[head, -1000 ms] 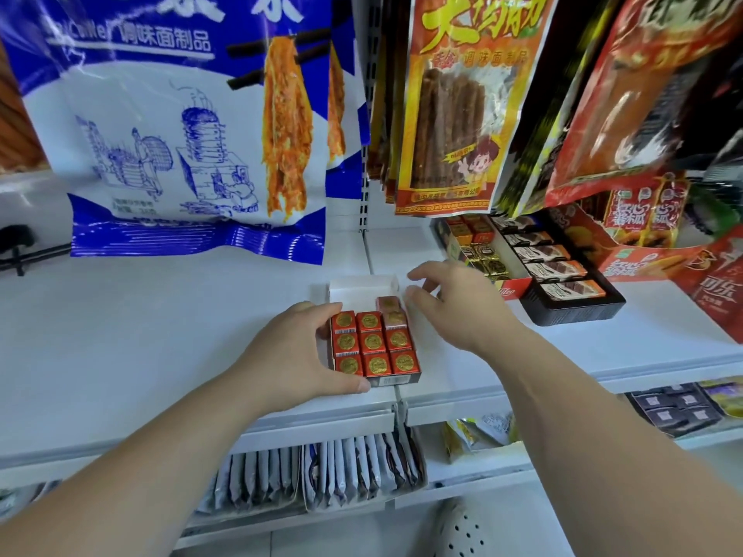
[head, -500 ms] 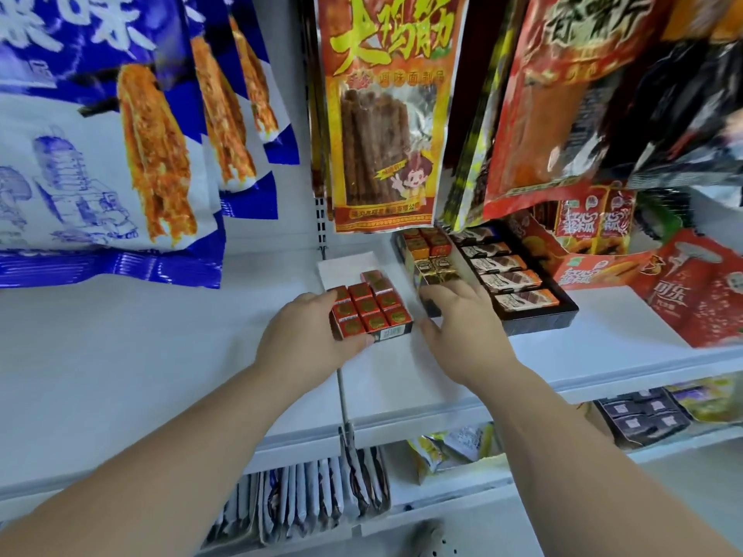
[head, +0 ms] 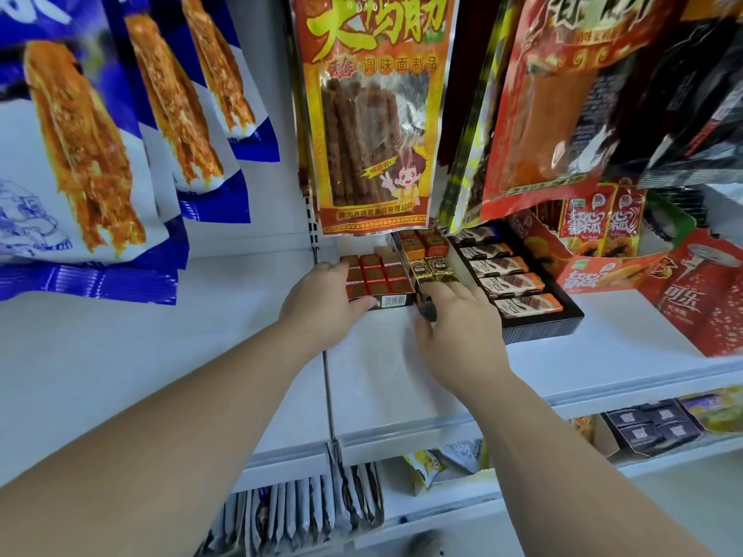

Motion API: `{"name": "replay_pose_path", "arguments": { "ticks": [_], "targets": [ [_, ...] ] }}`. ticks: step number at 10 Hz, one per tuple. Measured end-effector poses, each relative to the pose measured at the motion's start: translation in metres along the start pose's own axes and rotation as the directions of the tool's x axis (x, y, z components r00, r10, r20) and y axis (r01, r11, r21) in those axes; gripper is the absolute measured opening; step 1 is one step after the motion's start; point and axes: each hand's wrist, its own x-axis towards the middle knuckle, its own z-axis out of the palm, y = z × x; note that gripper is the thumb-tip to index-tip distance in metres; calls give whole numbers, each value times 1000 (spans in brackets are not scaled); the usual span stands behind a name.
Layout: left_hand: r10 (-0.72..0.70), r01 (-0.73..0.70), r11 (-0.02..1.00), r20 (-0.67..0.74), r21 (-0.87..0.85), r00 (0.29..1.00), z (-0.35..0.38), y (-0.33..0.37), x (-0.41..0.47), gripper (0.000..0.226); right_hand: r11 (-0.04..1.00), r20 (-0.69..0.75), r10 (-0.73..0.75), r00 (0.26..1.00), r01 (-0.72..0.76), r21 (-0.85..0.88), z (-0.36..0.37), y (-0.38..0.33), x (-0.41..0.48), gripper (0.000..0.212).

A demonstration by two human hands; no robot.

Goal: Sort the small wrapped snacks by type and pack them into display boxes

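Observation:
A small display box (head: 392, 301) filled with red-wrapped square snacks (head: 376, 275) sits on the white shelf (head: 193, 339), deep under the hanging bags. My left hand (head: 321, 303) grips its left side, with the thumb along the barcoded front. Directly to its right stands a box of orange and gold wrapped squares (head: 426, 257), the two boxes touching. My right hand (head: 458, 327) lies with fingers spread at the front of that second box; a small dark object by its thumb is unclear. A black tray (head: 538, 325) of chocolate bars (head: 518, 283) sits further right.
Large snack bags hang low over the shelf: blue ones (head: 80, 154) at left, an orange one (head: 370, 114) in the middle, red ones (head: 563, 94) at right. Red cartons (head: 703, 299) stand at the far right. Packets (head: 301, 512) fill the shelf below.
The red snack box has slid back and to the right, up against the orange and gold box. My right hand moved from the box's right side to the neighbouring box's front.

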Motion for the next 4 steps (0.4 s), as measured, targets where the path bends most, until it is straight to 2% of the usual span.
{"name": "replay_pose_path", "arguments": {
  "ticks": [2, 3, 4],
  "targets": [
    [25, -24, 999, 11, -48, 1000, -2, -1, -5, 56, 999, 18, 47, 999, -47, 2, 0, -4, 0, 25],
    [29, -29, 996, 9, -82, 1000, -9, 3, -15, 60, 998, 25, 61, 998, -62, 15, 0, -7, -1, 33],
    [-19, 18, 999, -14, -49, 1000, -23, 3, -30, 68, 997, 58, 80, 995, -81, 15, -4, -12, -3, 52]
  ]
}}
